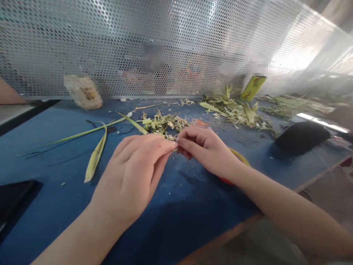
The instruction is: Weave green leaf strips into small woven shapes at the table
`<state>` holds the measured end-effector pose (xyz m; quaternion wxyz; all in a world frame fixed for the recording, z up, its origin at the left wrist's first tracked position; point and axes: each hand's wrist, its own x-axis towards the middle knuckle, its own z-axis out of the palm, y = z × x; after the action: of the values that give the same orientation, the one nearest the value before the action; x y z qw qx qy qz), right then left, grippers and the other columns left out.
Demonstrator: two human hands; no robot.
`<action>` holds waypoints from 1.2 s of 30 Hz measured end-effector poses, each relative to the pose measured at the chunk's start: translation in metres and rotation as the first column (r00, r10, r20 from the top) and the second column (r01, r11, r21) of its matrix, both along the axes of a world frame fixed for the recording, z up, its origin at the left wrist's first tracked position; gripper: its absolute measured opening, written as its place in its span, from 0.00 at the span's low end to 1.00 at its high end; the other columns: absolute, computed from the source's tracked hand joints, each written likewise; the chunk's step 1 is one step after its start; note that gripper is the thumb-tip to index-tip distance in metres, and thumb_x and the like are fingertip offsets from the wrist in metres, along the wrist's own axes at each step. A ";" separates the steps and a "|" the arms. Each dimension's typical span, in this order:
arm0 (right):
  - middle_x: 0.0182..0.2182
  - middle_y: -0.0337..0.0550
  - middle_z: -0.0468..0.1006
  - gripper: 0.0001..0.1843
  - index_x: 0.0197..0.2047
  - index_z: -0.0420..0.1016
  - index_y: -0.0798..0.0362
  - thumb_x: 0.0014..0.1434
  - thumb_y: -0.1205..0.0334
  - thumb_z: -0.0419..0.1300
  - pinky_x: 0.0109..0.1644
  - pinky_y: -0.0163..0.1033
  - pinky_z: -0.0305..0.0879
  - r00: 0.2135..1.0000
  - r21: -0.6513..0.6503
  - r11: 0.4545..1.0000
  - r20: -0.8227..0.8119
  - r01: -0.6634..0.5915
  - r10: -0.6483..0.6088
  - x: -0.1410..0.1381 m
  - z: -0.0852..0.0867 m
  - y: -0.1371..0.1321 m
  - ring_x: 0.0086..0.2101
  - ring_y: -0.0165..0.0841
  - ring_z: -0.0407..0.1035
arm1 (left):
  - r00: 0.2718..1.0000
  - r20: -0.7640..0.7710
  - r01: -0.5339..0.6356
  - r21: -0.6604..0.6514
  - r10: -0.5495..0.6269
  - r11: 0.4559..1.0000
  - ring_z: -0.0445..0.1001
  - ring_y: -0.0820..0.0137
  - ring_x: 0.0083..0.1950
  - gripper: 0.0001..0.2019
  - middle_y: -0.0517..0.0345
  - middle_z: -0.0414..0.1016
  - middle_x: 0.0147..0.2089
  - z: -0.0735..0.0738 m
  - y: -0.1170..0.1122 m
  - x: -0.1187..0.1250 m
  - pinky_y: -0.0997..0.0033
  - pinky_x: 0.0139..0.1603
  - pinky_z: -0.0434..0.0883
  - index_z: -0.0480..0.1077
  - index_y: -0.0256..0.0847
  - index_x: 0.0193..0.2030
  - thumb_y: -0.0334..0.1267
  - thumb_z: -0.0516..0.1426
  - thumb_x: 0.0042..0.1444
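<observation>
My left hand (pixel 132 173) and my right hand (pixel 205 149) meet fingertip to fingertip over the blue table (pixel 55 198). Both are closed in a pinch on a small piece of plant material that their fingers mostly hide. Just beyond the fingertips lies a small heap of green plant scraps (pixel 162 123). A long green leaf blade (pixel 95 156) lies to the left of my left hand. Under my right wrist shows part of a round object with a yellow and red rim (pixel 239 156).
A larger pile of pale green husks (pixel 234 108) lies at the back right, by a yellow-green packet (pixel 253 87). A perforated metal screen (pixel 176 44) closes the back. A black object (pixel 302 136) sits right, a dark flat one (pixel 13 197) left, a crumpled bag (pixel 82 92) back left.
</observation>
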<state>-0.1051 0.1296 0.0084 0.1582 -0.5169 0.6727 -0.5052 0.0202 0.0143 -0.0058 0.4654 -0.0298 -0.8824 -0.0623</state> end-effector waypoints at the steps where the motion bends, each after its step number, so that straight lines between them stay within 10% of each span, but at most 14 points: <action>1: 0.19 0.33 0.61 0.08 0.26 0.64 0.56 0.55 0.67 0.50 0.25 0.30 0.54 1.000 -0.002 1.000 0.015 -0.013 0.013 0.000 0.000 0.000 0.21 0.22 0.57 | 1.000 -0.002 0.001 -0.002 -0.001 1.000 0.73 0.69 0.39 0.10 0.57 0.74 0.39 0.000 0.000 0.000 0.65 0.45 0.71 0.69 0.43 0.40 0.30 0.56 0.50; 8: 0.21 0.34 0.65 0.08 0.28 0.66 0.58 0.46 0.78 0.51 0.26 0.28 0.58 0.990 -0.037 0.994 0.100 -0.099 0.102 0.001 0.003 0.003 0.23 0.22 0.60 | 1.000 -0.019 -0.019 -0.009 0.019 1.000 0.73 0.69 0.39 0.11 0.58 0.74 0.39 0.001 0.002 0.001 0.65 0.44 0.71 0.70 0.44 0.40 0.29 0.56 0.49; 23: 0.25 0.36 0.71 0.09 0.31 0.72 0.56 0.48 0.73 0.54 0.30 0.28 0.61 0.959 -0.135 0.991 -0.278 0.014 -0.051 -0.001 -0.006 0.004 0.25 0.23 0.64 | 0.999 -0.016 -0.037 0.006 0.037 0.999 0.73 0.69 0.38 0.09 0.59 0.75 0.37 0.005 0.005 0.000 0.67 0.43 0.72 0.71 0.44 0.38 0.29 0.55 0.50; 36: 0.25 0.37 0.72 0.06 0.31 0.72 0.56 0.50 0.71 0.54 0.29 0.27 0.61 0.924 -0.186 0.982 -0.369 0.032 -0.100 -0.002 -0.005 0.005 0.25 0.22 0.65 | 0.980 0.042 -0.199 0.313 0.196 0.929 0.73 0.65 0.40 0.04 0.63 0.73 0.29 0.009 0.006 -0.004 0.61 0.42 0.72 0.70 0.48 0.34 0.40 0.56 0.49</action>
<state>-0.1069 0.1351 0.0039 -0.0372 -0.5932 0.6602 -0.4592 0.0167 0.0206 0.0028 0.4638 0.1341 -0.8618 -0.1555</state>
